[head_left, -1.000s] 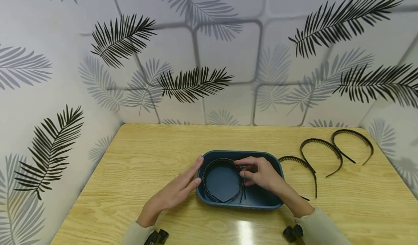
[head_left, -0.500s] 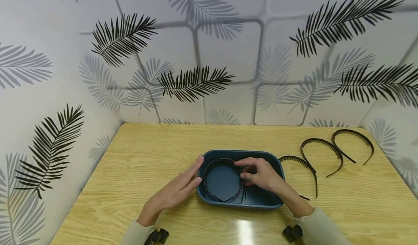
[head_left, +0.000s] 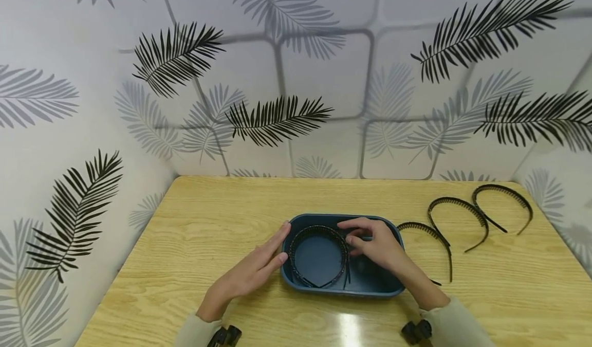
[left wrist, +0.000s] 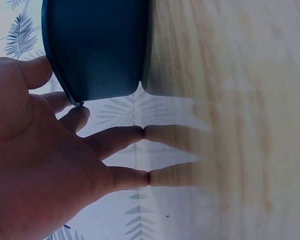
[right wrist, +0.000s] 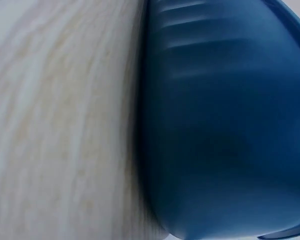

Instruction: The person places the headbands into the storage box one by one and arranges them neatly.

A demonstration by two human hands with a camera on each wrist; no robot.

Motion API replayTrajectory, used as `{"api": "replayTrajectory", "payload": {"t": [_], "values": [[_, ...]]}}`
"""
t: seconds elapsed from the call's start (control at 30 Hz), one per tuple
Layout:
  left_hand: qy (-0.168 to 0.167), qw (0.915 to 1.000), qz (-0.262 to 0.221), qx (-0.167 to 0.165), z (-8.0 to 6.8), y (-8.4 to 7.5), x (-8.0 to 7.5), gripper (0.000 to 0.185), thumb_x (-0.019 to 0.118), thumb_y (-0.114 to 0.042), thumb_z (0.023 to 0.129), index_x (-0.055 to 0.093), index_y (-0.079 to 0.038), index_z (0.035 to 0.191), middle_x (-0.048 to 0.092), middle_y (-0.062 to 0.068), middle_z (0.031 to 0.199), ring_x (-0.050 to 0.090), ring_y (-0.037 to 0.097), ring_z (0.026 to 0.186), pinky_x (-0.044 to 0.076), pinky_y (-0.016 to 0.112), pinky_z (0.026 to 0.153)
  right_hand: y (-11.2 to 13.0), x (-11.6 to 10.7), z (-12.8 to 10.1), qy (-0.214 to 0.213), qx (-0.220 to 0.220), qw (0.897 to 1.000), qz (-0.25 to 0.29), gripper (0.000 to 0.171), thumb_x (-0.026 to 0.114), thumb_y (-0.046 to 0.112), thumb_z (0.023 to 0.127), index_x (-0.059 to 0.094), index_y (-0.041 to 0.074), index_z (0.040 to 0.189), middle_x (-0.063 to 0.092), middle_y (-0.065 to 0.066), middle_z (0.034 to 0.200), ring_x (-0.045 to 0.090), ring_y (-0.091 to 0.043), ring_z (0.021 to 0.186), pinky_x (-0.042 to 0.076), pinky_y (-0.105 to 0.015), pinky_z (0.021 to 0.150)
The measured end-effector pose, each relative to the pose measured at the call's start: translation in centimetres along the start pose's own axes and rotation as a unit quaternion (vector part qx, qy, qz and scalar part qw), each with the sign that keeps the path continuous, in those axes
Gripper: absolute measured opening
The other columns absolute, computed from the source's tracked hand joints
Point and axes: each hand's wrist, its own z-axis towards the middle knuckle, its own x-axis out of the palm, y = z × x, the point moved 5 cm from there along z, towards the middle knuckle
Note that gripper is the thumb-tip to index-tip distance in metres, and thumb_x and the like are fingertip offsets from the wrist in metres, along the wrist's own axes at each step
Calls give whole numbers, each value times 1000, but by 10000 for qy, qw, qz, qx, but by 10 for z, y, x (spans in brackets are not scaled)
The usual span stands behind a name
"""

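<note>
A dark blue oblong box stands on the table in the head view. Black toothed headbands lie nested as a ring in its left half, their tips toward the front wall. My left hand rests against the box's left end with straight, spread fingers; in the left wrist view its thumb and a finger touch the rim and two fingertips meet the tabletop. My right hand is inside the box, fingers loosely bent beside the ring's right edge, holding nothing. The right wrist view shows only the box's outer wall and tabletop.
Three more black headbands lie to the right of the box: one close to its right end, another behind it, and the farthest near the back right corner. A leaf-patterned wall borders the wooden table at the back.
My right hand has drawn slightly right, its fingers coming off the headbands' right edge. My left hand has stayed at the box's end.
</note>
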Motion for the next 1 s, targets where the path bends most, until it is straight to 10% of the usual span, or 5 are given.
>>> {"api": "replayTrajectory", "payload": {"t": [0.33,0.67,1.0], "values": [[-20,10000,10,-14,1,-1,0,62,40,-26,114,11,-10,166,5,2,171,7,23,157,14,46,125,10,-20,-5,-126,-81,9986,504,33,64,-4,99,64,-10,131,59,-30,134,65,-41,110,63,-38,75],[12,10000,-47,-64,-1,-1,0,62,40,-26,114,10,-10,166,5,6,172,7,24,157,14,47,125,24,-53,-16,-542,-158,9978,362,34,66,4,101,64,-6,133,59,-31,134,69,-10,102,62,-42,77],[-11,10000,25,-31,-1,0,0,62,40,-27,114,10,-11,166,5,4,172,7,23,157,14,47,125,21,-88,-27,-883,-263,9954,278,35,64,8,103,63,-6,135,68,9,125,72,-16,101,61,-41,78]]}}
